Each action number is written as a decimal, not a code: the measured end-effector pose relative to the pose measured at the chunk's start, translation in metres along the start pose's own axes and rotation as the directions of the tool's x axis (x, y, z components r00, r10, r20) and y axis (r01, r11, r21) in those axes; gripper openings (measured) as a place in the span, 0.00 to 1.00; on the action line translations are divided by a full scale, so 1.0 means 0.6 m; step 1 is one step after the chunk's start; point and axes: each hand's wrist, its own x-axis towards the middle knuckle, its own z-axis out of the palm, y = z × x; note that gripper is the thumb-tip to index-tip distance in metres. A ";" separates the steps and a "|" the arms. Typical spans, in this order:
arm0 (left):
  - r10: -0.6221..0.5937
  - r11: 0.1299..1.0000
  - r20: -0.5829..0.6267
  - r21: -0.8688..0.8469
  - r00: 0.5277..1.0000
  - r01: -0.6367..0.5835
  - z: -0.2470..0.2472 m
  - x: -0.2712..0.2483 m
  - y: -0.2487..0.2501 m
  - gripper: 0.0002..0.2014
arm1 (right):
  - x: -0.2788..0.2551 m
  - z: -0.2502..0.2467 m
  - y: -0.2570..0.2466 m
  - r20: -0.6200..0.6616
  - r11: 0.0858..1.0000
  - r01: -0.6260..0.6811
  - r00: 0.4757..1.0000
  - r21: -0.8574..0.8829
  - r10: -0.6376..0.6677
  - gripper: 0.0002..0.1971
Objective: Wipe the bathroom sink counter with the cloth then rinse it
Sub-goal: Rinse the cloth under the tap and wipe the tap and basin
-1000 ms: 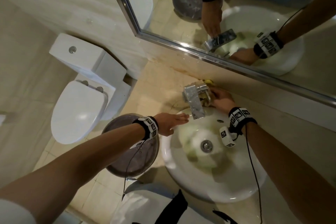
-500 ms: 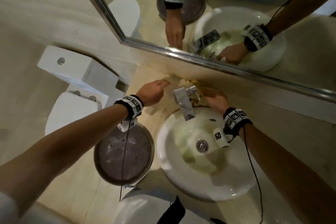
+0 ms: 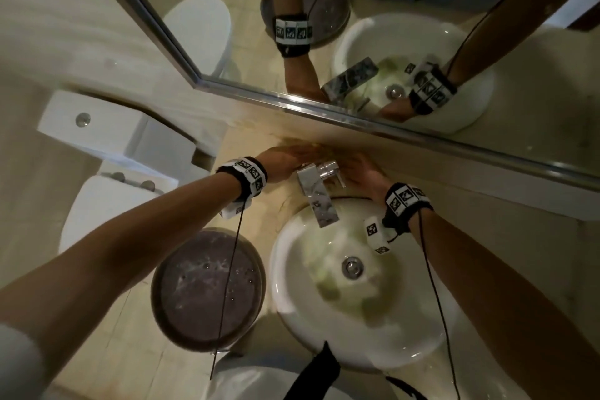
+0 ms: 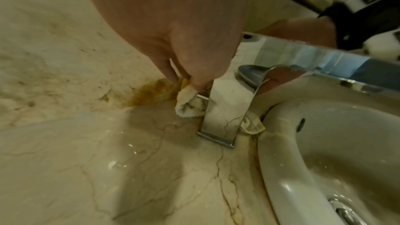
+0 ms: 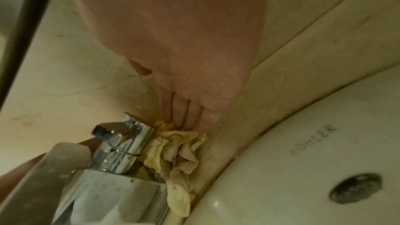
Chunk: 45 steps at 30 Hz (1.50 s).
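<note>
A crumpled yellowish cloth (image 5: 179, 151) is wrapped behind the base of the chrome faucet (image 3: 316, 195), on the beige marble counter (image 4: 108, 160). My left hand (image 3: 285, 157) reaches in from the faucet's left and pinches one end of the cloth (image 4: 190, 105) with its fingertips. My right hand (image 3: 360, 172) comes from the right, its straight fingers (image 5: 194, 114) pressing on the cloth's other end. A brown stain (image 4: 151, 91) marks the corner where counter meets wall. The white sink (image 3: 357, 318) lies in front of the faucet. In the head view the cloth is hidden by the hands.
A mirror (image 3: 389, 42) with a metal frame hangs just above the low backsplash behind the faucet. A toilet (image 3: 107, 204) stands on the left. A round dark bin (image 3: 207, 286) sits on the floor between toilet and sink. The faucet lever (image 5: 103, 129) sticks out near my right hand.
My left hand has moved from the sink's left rim up and back to behind the faucet and taken hold of the cloth's end. My right hand stays behind the faucet.
</note>
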 end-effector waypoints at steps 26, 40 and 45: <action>-0.062 0.998 0.083 0.019 0.995 0.061 0.010 0.063 -0.016 0.26 | -0.027 -0.016 0.054 -0.252 0.775 -0.009 0.948 -0.632 -0.194 0.20; -0.256 0.966 0.199 0.098 0.946 0.240 0.008 -0.084 -0.049 0.32 | -0.049 -0.019 0.094 -0.235 0.748 0.006 0.948 -0.663 -0.215 0.15; -0.168 0.979 0.249 0.157 0.954 0.131 0.048 -0.178 -0.047 0.32 | -0.048 0.005 0.116 -0.230 0.703 0.076 0.915 -0.707 -0.331 0.12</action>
